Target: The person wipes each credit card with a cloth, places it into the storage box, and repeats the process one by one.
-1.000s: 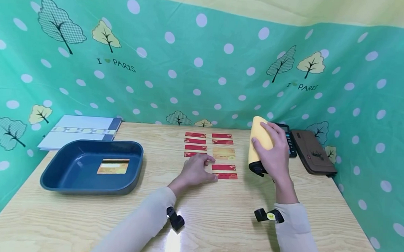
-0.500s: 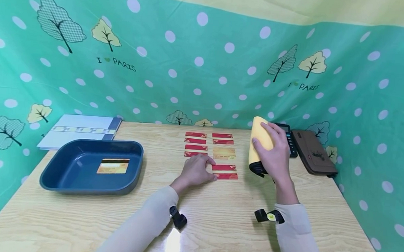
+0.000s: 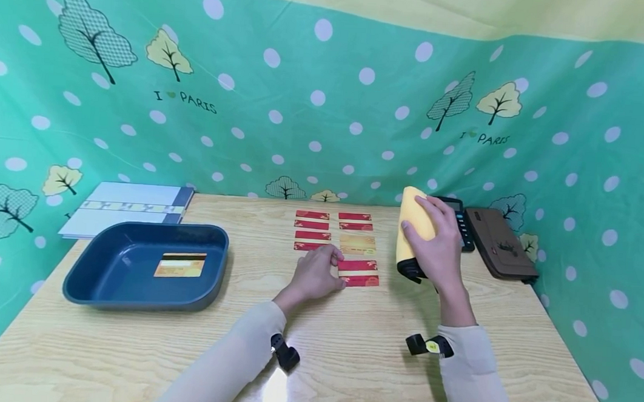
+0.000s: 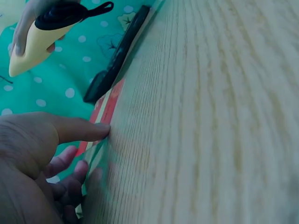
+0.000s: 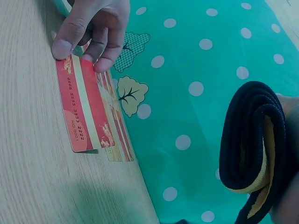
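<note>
My left hand (image 3: 315,275) pinches the left edge of a red bank card (image 3: 357,273) with a cream stripe, thumb at the near corner and fingers at the far one. In the right wrist view, that card (image 5: 84,102) tilts slightly off the table, a thin shadow under its end. Raised to the right, my right hand (image 3: 437,243) grips a folded cloth (image 3: 412,221), yellow on one side and black on the other. Its rolled dark end (image 5: 247,135) and a loop show in the wrist views. A gold card (image 3: 357,244) lies just beyond the pinched one.
More red striped cards (image 3: 312,219) lie in rows behind the left hand. At left, a blue tray (image 3: 144,306) contains a gold card (image 3: 180,265), with a pale blue folder (image 3: 131,200) behind it. A calculator (image 3: 466,233) and brown zip wallet (image 3: 497,243) lie at right.
My left fingers have come onto the red card's left edge, and its far side has risen a little. The right hand with the cloth has stayed in place.
</note>
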`<state>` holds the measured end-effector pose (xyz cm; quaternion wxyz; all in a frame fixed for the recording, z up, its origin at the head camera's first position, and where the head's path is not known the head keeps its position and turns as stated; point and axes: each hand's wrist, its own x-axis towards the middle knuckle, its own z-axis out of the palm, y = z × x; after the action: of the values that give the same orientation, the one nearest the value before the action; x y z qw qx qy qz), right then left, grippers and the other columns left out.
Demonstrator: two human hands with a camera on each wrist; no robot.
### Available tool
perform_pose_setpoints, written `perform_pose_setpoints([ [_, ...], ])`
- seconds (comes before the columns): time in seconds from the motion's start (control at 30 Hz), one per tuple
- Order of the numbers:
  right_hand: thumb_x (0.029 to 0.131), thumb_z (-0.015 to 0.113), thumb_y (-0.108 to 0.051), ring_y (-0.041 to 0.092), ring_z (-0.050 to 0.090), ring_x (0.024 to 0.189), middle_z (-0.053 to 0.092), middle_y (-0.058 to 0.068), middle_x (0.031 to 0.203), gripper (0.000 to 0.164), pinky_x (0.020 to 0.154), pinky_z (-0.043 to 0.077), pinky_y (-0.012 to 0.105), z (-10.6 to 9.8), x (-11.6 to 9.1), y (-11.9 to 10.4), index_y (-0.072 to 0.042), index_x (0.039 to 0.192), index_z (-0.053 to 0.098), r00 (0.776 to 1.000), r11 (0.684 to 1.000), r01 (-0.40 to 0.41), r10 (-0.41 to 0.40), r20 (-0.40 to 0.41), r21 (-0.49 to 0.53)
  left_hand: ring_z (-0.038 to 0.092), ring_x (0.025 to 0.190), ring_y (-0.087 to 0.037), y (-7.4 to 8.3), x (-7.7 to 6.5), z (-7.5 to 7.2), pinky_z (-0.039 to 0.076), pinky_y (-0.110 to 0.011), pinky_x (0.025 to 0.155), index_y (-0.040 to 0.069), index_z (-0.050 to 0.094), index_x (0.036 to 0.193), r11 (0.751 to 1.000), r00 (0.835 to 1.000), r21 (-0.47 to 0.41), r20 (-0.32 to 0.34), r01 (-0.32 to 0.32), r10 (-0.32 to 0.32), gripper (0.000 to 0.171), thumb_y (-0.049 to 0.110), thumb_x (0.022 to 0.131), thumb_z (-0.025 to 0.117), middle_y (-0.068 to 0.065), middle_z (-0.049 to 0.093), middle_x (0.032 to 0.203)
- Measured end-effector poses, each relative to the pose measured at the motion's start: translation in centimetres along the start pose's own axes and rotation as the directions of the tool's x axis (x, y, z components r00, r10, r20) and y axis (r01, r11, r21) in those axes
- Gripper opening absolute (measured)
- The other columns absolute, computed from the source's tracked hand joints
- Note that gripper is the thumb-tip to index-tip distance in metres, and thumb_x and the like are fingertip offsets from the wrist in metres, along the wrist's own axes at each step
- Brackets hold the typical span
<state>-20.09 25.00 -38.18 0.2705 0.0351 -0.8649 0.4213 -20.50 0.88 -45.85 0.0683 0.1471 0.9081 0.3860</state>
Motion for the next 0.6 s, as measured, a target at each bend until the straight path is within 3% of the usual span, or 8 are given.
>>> perform_pose_setpoints([
  [0.17,0.089,0.078,-0.015,0.032,0.05,0.121,0.049,0.014,0.152,0.055,0.086,0.04,0.035,0.1,0.0,0.0,-0.017,0.142,0.063,1.0,1.0,0.011,-0.011,0.001,0.005,0.057,0.086,-0.017,-0.1,-0.3,-0.1,0.039,-0.044,0.092,0.016,0.058,0.115,0.998,1.0,-0.058,-0.011,-0.018,0.018,0.046,0.013,0.079,0.087,0.002,0.067,0.092],
  [0.3,0.089,0.078,-0.014,0.032,0.051,0.121,0.049,0.015,0.152,0.055,0.086,0.04,0.035,0.1,0.0,-0.1,-0.017,0.142,0.064,1.0,1.0,0.018,-0.018,-0.001,0.01,0.058,0.075,-0.012,-0.4,-0.5,-0.2,0.049,-0.036,0.086,0.015,0.055,0.116,0.985,0.998,-0.166,-0.053,-0.054,0.046,0.044,0.004,0.082,0.081,-0.001,0.064,0.087],
  [0.43,0.089,0.078,-0.014,0.032,0.051,0.122,0.05,0.015,0.151,0.055,0.086,0.04,0.035,0.1,0.0,-0.1,-0.016,0.142,0.064,1.0,1.0,0.021,-0.021,0.003,0.008,0.059,0.076,-0.011,-0.6,-0.7,-0.6,0.054,-0.024,0.072,0.013,0.053,0.119,0.939,0.995,-0.337,-0.091,-0.066,0.037,0.044,-0.006,0.085,0.073,-0.006,0.059,0.092],
  [0.6,0.089,0.078,-0.014,0.032,0.05,0.125,0.049,0.015,0.152,0.055,0.088,0.04,0.035,0.0,-0.1,-0.2,-0.017,0.142,0.064,1.0,1.0,0.022,-0.022,0.001,0.002,0.067,0.088,-0.017,-0.2,-1.6,-2.7,0.061,-0.027,0.077,0.013,0.054,0.123,0.874,0.991,-0.484,-0.131,-0.052,-0.014,0.046,-0.008,0.087,0.072,-0.01,0.06,0.102],
])
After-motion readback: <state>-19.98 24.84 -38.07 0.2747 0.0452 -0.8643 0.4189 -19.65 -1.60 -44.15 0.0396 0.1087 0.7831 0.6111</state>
